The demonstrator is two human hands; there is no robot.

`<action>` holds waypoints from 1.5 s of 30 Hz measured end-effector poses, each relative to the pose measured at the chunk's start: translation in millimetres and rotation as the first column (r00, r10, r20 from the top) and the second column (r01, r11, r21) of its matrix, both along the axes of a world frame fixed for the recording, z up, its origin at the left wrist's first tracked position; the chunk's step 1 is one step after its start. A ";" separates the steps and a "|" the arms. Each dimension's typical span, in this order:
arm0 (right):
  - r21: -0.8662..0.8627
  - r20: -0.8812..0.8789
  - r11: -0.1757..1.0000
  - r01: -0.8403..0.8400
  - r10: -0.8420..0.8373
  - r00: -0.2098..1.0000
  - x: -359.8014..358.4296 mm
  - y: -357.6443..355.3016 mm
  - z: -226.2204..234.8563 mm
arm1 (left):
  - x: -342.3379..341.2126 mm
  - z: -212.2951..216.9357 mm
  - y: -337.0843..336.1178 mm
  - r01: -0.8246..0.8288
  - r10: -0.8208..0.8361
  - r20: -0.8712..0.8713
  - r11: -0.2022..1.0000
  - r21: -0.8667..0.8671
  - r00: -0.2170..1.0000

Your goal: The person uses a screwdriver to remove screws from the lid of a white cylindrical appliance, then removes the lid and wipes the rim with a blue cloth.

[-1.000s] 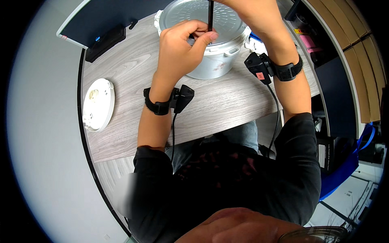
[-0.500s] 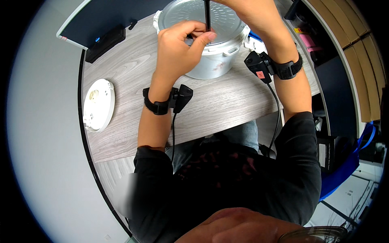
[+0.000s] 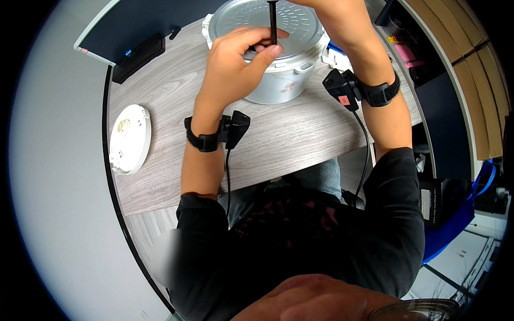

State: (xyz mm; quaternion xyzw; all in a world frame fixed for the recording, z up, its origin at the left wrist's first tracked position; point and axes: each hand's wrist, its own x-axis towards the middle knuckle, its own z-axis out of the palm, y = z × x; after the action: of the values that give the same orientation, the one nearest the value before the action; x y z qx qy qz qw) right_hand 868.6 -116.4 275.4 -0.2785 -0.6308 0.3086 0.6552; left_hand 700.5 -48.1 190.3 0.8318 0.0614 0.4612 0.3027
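A silver-white rice cooker stands at the far side of the table, its round metal top facing up. Over its near rim my left hand curls thumb and fingers around the lower end of a screwdriver's dark shaft; what lies under the tip is hidden by the fingers. The shaft stands nearly upright. My right hand is at the upper end of the screwdriver, with its fingers and the handle cut off by the picture's top edge. A black strap with a small device is on each wrist.
A round white plastic cover lies on the table at the left. Behind it are a dark monitor and its black stand. Cables hang from both wrist devices. Shelves with cardboard boxes and a blue bag are on the right.
My left wrist has shifted slightly left, and its index finger now reaches out further past the shaft. The screwdriver and my right arm have barely moved.
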 end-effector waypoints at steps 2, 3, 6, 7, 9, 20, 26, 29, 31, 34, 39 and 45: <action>-0.042 -0.080 0.997 -0.062 0.058 0.995 -2.4 -5.2 2.8 | -1.8 -0.5 1.1 0.013 -0.012 -0.021 1.000 0.009 1.000; -0.021 -0.026 0.999 -0.028 0.028 0.999 -1.4 -2.7 1.8 | -0.7 -2.2 -0.1 0.013 -0.013 -0.002 1.000 -0.015 1.000; -0.016 0.157 0.992 0.122 -0.118 0.981 -1.1 0.3 2.7 | -0.7 0.0 -4.3 -0.017 0.017 0.014 1.000 -0.025 1.000; -0.050 0.236 0.976 0.210 -0.192 0.952 -2.6 -6.7 7.8 | -0.8 1.2 -6.0 -0.032 0.032 0.013 0.999 -0.018 0.999; -0.070 0.324 0.945 0.320 -0.281 0.903 -8.6 -15.7 16.2 | -1.1 1.3 -9.0 -0.053 0.054 0.021 0.998 -0.026 0.998; -0.141 0.026 0.985 0.103 -0.101 0.995 -9.5 -19.2 19.0 | -8.7 11.2 -10.2 -0.053 0.076 -0.107 0.978 0.200 0.991; -0.069 0.381 0.954 0.292 -0.245 0.891 0.4 -15.5 16.8 | -12.2 8.7 -6.7 -0.004 0.039 -0.145 0.972 0.234 0.989; -0.027 0.300 0.966 0.257 -0.237 0.924 -7.1 -24.7 19.7 | -12.2 6.5 -8.2 -0.017 0.043 -0.144 0.984 0.177 0.989; -0.013 0.084 0.992 0.126 -0.125 0.989 -13.1 -23.2 16.2 | -12.4 4.7 -8.4 -0.031 0.051 -0.125 0.987 0.159 0.991; -0.025 0.036 0.997 0.069 -0.068 0.997 -5.8 -14.6 8.3 | -11.3 4.1 -9.8 -0.043 0.062 -0.104 0.984 0.174 0.993; -0.001 0.396 0.982 0.188 -0.173 0.902 2.3 -27.6 19.8 | -13.0 3.6 -13.1 -0.089 0.105 -0.109 0.985 0.147 0.989; -0.003 0.113 0.995 0.101 -0.100 0.989 -4.9 -20.0 11.3 | -18.3 6.2 -9.9 -0.050 0.068 -0.167 0.993 0.110 0.984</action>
State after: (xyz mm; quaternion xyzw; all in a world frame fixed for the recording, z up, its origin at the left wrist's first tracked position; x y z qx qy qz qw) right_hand 863.7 -136.5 286.7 -0.3300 -0.6505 0.2618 0.6321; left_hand 682.2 -58.0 196.5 0.8809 0.0873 0.3997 0.2380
